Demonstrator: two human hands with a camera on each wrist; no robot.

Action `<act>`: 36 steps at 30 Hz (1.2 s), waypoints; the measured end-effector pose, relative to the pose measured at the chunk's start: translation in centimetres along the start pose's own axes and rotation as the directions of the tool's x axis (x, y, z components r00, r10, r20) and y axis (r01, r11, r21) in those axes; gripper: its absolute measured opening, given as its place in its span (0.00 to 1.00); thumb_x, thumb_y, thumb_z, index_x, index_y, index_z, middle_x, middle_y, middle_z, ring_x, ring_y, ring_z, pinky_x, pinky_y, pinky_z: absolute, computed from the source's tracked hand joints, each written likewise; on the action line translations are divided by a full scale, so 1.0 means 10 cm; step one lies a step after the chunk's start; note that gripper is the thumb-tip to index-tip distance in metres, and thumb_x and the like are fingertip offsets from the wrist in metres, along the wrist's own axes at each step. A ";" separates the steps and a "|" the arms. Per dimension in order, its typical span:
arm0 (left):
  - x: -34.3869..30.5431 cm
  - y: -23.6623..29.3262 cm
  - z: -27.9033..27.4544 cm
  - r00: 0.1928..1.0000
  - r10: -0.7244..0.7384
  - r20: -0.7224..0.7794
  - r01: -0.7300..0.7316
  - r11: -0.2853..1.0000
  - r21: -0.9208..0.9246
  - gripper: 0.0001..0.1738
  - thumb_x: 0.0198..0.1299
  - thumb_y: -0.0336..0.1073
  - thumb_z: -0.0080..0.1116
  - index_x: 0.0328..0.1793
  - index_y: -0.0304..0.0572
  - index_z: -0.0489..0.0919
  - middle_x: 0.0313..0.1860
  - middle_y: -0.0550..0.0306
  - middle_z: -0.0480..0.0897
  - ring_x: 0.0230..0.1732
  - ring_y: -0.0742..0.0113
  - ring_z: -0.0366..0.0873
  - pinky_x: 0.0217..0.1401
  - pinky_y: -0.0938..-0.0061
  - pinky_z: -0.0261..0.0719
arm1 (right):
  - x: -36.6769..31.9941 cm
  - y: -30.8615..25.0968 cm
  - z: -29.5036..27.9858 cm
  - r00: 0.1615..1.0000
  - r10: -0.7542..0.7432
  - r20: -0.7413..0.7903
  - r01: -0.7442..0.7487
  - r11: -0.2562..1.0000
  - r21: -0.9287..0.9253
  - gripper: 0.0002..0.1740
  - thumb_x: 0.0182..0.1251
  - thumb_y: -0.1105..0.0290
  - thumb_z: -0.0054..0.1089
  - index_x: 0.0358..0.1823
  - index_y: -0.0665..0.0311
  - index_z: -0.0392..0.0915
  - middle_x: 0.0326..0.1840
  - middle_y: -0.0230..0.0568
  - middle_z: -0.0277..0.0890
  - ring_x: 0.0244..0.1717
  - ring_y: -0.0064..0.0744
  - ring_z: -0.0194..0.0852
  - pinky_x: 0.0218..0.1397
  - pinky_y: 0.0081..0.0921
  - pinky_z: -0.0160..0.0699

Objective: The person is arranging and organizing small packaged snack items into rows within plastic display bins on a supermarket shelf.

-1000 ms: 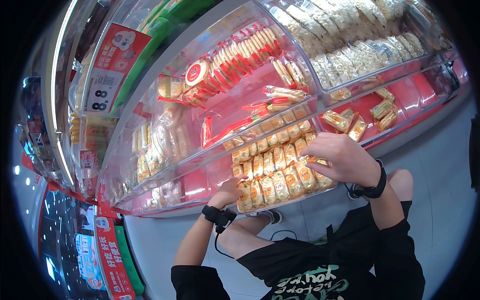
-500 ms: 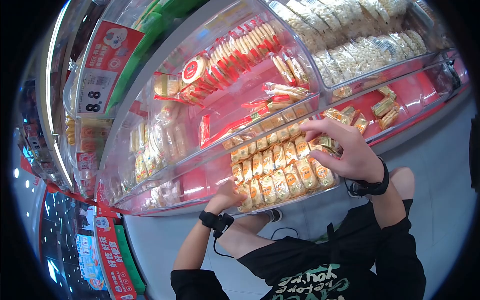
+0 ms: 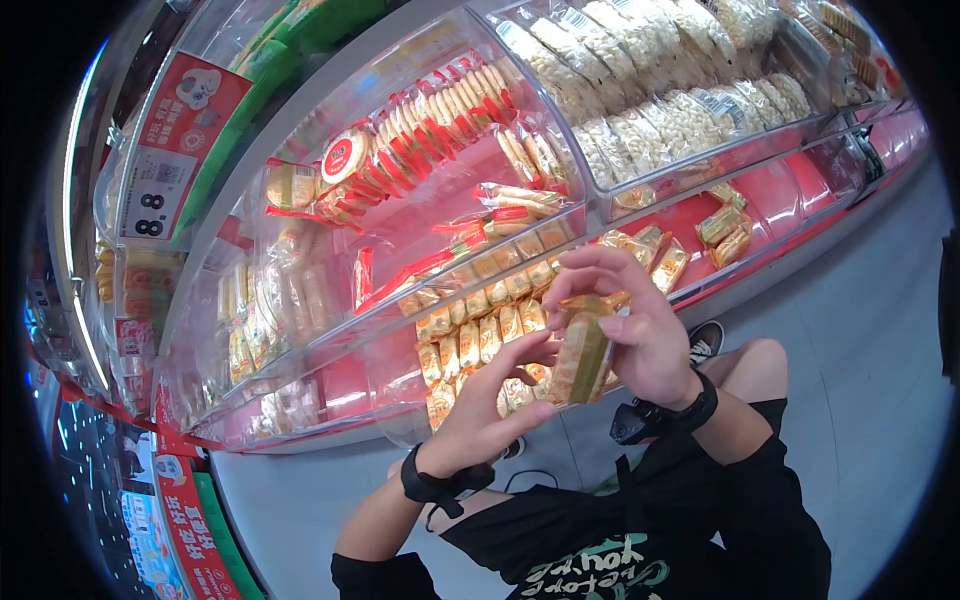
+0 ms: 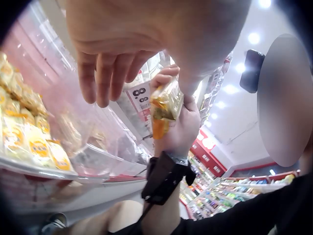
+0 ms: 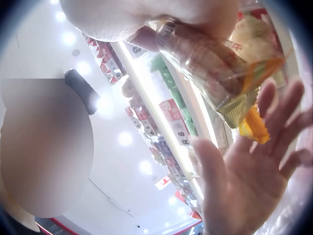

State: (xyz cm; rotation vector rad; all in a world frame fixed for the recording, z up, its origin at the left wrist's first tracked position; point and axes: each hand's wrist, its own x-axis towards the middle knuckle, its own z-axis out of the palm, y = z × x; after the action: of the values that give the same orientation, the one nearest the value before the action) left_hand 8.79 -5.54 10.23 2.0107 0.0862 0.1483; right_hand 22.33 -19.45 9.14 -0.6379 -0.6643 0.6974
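Note:
A snack packet (image 3: 582, 357) in clear and gold wrapping, with an olive band, is held by my right hand (image 3: 650, 345) above the shelf's front edge. Its contents look brown through the film, and an orange wrapper end shows in the right wrist view. My left hand (image 3: 493, 412) is held palm toward the packet, fingers spread and nothing in its grasp. In the right wrist view its fingers lie beside the orange end. Behind both hands, rows of gold packets with orange print (image 3: 468, 345) fill a clear bin, partly hidden by the left hand.
Above stands a clear bin (image 3: 545, 75) with round crackers (image 3: 440, 115) in red wrappers. Rice cakes (image 3: 660, 130) fill the bin to the right. A few loose packets (image 3: 725, 228) lie on the red lower shelf. A price sign (image 3: 165, 150) hangs at left.
My right hand has picked up a packet from near the bin's right end and drawn it toward my body. My left hand has left the bin's left side and moved right, toward the packet.

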 end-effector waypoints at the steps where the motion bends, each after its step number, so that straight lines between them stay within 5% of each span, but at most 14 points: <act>1: 0.02 -0.02 0.05 1.000 -0.017 0.023 0.017 0.999 -0.031 0.28 0.56 0.35 0.63 0.62 0.34 0.69 0.49 0.49 0.80 0.49 0.61 0.79 0.52 0.72 0.74 | -0.02 0.05 -0.04 0.997 0.008 0.081 -0.002 0.997 -0.074 0.31 0.58 0.68 0.45 0.64 0.69 0.57 0.52 0.50 0.67 0.53 0.37 0.69 0.63 0.34 0.64; 3: 0.05 -0.03 0.12 0.999 -0.049 0.008 0.049 0.997 -0.059 0.28 0.52 0.36 0.67 0.58 0.35 0.71 0.47 0.49 0.80 0.46 0.63 0.79 0.48 0.73 0.75 | -0.02 0.08 -0.06 0.986 -0.022 0.168 0.070 0.955 -0.289 0.29 0.59 0.71 0.44 0.65 0.68 0.58 0.55 0.49 0.66 0.57 0.36 0.68 0.64 0.34 0.63; 5: 0.04 -0.02 0.10 0.993 -0.043 -0.111 0.060 0.987 0.151 0.25 0.51 0.36 0.69 0.52 0.36 0.72 0.44 0.50 0.80 0.43 0.65 0.79 0.44 0.73 0.75 | 0.02 0.16 -0.15 0.968 -0.096 0.230 0.194 0.869 -0.455 0.27 0.60 0.76 0.46 0.64 0.67 0.61 0.57 0.47 0.67 0.62 0.33 0.66 0.66 0.34 0.62; 8: 0.03 -0.01 0.04 0.961 0.092 -0.260 0.034 0.896 0.443 0.23 0.44 0.34 0.71 0.44 0.37 0.72 0.32 0.54 0.75 0.33 0.63 0.75 0.35 0.70 0.72 | 0.09 -0.04 -0.23 0.947 -0.054 0.316 0.295 0.529 -0.795 0.27 0.60 0.74 0.52 0.63 0.66 0.63 0.54 0.48 0.70 0.59 0.32 0.68 0.61 0.33 0.65; 10: 0.03 -0.05 -0.04 0.938 0.248 -0.242 -0.050 0.789 0.612 0.24 0.41 0.32 0.71 0.44 0.38 0.73 0.28 0.55 0.72 0.30 0.60 0.72 0.34 0.68 0.71 | 0.08 -0.10 -0.20 0.971 0.077 0.224 0.122 0.649 -0.751 0.26 0.62 0.70 0.57 0.62 0.66 0.66 0.48 0.44 0.73 0.45 0.26 0.74 0.48 0.26 0.73; 12: 0.00 0.01 -0.07 0.926 0.299 -0.232 -0.053 0.710 0.703 0.23 0.38 0.30 0.70 0.43 0.40 0.73 0.34 0.54 0.71 0.38 0.55 0.70 0.38 0.63 0.70 | 0.07 -0.10 -0.16 0.965 0.236 0.113 -0.098 0.726 -0.681 0.26 0.63 0.69 0.58 0.62 0.66 0.66 0.45 0.41 0.74 0.38 0.23 0.75 0.41 0.22 0.74; 13: -0.01 0.03 -0.06 0.914 0.334 -0.230 -0.053 0.661 0.748 0.23 0.38 0.30 0.69 0.42 0.41 0.73 0.36 0.53 0.71 0.41 0.54 0.70 0.40 0.62 0.70 | 0.07 -0.06 -0.16 0.971 0.199 0.135 -0.061 0.745 -0.664 0.26 0.62 0.68 0.61 0.62 0.66 0.68 0.41 0.38 0.74 0.32 0.20 0.74 0.37 0.19 0.74; 18: -0.02 0.08 -0.08 0.876 0.446 -0.186 -0.142 0.606 0.783 0.26 0.36 0.29 0.72 0.44 0.41 0.73 0.50 0.49 0.73 0.50 0.54 0.69 0.47 0.63 0.70 | 0.07 0.02 -0.17 0.949 0.173 0.265 0.072 0.697 -0.714 0.27 0.56 0.72 0.68 0.59 0.64 0.72 0.41 0.37 0.76 0.38 0.21 0.74 0.40 0.20 0.76; 20: -0.07 0.07 -0.08 0.915 0.321 -0.244 -0.078 0.735 0.673 0.29 0.37 0.31 0.74 0.48 0.40 0.74 0.51 0.50 0.75 0.50 0.54 0.70 0.48 0.64 0.70 | 0.09 0.02 -0.20 0.945 0.115 0.306 0.154 0.668 -0.728 0.28 0.55 0.73 0.68 0.59 0.63 0.72 0.43 0.38 0.76 0.40 0.22 0.74 0.42 0.21 0.76; 26: -0.10 0.06 -0.21 0.938 0.314 -0.149 -0.128 0.711 0.691 0.33 0.39 0.30 0.73 0.56 0.41 0.74 0.47 0.53 0.78 0.48 0.55 0.73 0.49 0.65 0.70 | 0.09 0.00 -0.17 0.951 0.145 0.273 0.103 0.683 -0.723 0.27 0.55 0.75 0.67 0.59 0.64 0.72 0.49 0.42 0.77 0.41 0.25 0.77 0.45 0.22 0.78; 29: -0.12 0.07 -0.25 0.936 0.325 -0.139 -0.134 0.689 0.713 0.32 0.39 0.30 0.73 0.55 0.42 0.75 0.49 0.53 0.77 0.49 0.55 0.72 0.50 0.66 0.69 | 0.09 0.07 -0.19 0.966 0.109 0.237 0.071 0.765 -0.641 0.25 0.56 0.75 0.66 0.57 0.66 0.73 0.45 0.41 0.78 0.40 0.24 0.79 0.45 0.22 0.79; 36: -0.13 0.11 -0.27 0.940 0.325 -0.107 -0.072 0.493 0.867 0.35 0.39 0.34 0.71 0.60 0.51 0.75 0.56 0.56 0.74 0.58 0.57 0.69 0.58 0.63 0.60 | 0.05 0.14 -0.16 0.953 0.161 0.258 0.070 0.709 -0.702 0.15 0.59 0.72 0.63 0.45 0.70 0.73 0.35 0.43 0.79 0.35 0.31 0.83 0.38 0.24 0.82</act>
State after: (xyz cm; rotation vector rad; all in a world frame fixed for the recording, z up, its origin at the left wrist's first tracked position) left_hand 7.06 -3.74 12.26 3.0138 0.0997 0.6362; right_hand 23.34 -18.74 7.33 -1.2820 -1.2356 0.5760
